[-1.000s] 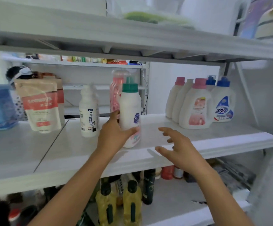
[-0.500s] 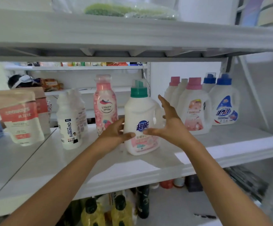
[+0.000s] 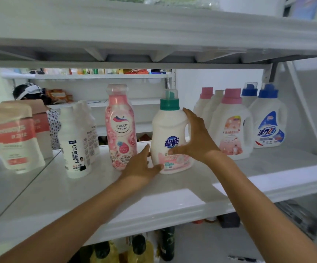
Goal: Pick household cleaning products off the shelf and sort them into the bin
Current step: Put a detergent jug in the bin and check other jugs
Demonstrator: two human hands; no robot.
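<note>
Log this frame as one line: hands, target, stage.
stage: pick | left hand: grips green-capped bottle low on its left | right hand: grips its handle side | bottle: upright on shelf | bin: not in view

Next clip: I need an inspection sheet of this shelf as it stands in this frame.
Surface: white shelf, holding stock in a row.
Job's things: green-capped bottle upright on the shelf; bin not in view.
Clutter: pink bottle, white bottle, pouch, pink-capped jug, blue-capped jug.
Grips: left hand holds the green-capped bottle's base; right hand holds its handle side.
Cables: nothing seen.
Surroundings: upper shelf overhead; yellow bottles below.
</note>
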